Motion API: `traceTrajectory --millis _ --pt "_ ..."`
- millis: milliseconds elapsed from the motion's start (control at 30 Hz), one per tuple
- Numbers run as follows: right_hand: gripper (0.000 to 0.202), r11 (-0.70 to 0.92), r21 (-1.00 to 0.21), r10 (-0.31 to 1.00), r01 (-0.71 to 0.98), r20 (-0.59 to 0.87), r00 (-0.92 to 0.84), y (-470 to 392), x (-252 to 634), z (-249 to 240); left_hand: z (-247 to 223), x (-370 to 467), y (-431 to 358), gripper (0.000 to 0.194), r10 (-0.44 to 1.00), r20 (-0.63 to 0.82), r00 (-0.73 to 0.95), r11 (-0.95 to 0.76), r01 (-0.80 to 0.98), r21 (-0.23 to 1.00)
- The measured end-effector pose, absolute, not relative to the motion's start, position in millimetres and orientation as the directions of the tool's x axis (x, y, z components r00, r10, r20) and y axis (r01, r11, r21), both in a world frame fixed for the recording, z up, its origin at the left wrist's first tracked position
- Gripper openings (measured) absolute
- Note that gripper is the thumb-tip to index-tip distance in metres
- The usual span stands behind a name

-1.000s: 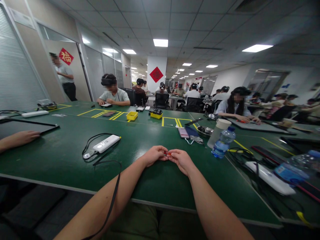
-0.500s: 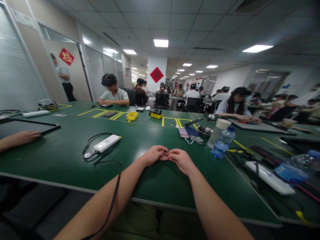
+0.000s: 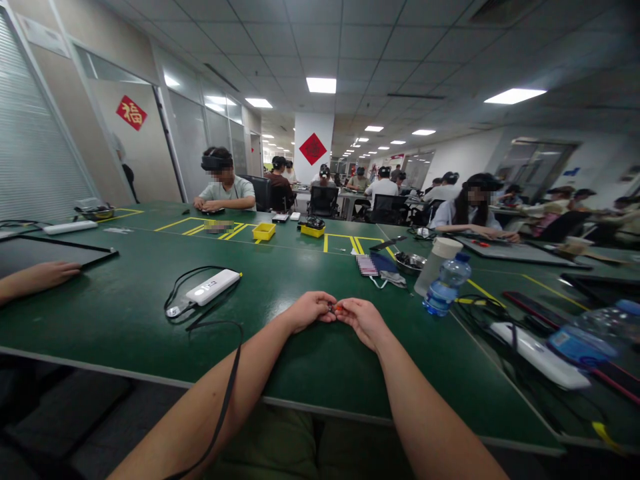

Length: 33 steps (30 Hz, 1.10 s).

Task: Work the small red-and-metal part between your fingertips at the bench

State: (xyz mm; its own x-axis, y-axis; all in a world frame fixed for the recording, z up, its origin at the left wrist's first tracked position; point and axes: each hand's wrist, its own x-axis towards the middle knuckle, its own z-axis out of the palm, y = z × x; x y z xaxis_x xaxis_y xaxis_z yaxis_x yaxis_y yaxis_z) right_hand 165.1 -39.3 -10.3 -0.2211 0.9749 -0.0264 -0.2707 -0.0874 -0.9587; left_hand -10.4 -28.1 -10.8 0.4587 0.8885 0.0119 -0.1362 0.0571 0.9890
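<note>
Over the green table (image 3: 320, 360), my left hand (image 3: 311, 312) and my right hand (image 3: 361, 321) meet at their fingertips. The left fingers pinch a small dark piece (image 3: 331, 308), too small to name. Between my right thumb and fingers shows a small orange-red piece (image 3: 339, 307), close against the dark one. Whether the two pieces are joined I cannot tell, since the fingertips cover most of both. A black strap (image 3: 235, 373) hangs across my left forearm.
A white power bank (image 3: 214, 287) with a black cable lies to the left. On the right stand a pale cup (image 3: 436, 265) and a blue-labelled water bottle (image 3: 447, 287). Farther back are a metal bowl (image 3: 410, 262) and a yellow tray (image 3: 264, 232). Co-workers sit around the table.
My hands stay almost in place, with a little more of the orange-red piece showing. In the background, the person by the door at left has moved mostly out of sight.
</note>
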Motion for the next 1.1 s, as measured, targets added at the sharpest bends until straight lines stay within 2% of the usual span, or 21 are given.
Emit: traceTrajectory --millis 200,400,767,1100 --pt "0.013 -0.075 -0.973 0.978 -0.217 -0.029 -0.206 -40.5 163.5 -10.5 -11.6 -10.2 -27.8 0.030 0.904 0.000 0.428 0.080 -0.167 0.983" --pt "0.016 -0.049 -0.978 0.981 -0.201 -0.010 -0.193 -43.1 162.9 -8.4 -14.6 -11.7 -26.3 0.021 0.901 0.031 0.433 0.086 -0.248 0.965" --pt "0.015 -0.090 -0.953 0.978 -0.288 -0.030 -0.208 -41.4 164.6 -7.4 -13.9 -10.9 -25.9 0.025 0.908 0.009 0.418 0.101 -0.241 0.965" --pt "0.012 -0.076 -0.970 0.978 -0.230 -0.027 -0.208 -37.7 165.5 -13.0 -14.7 -12.1 -24.6 0.027 0.897 0.017 0.443 0.094 -0.227 0.969"
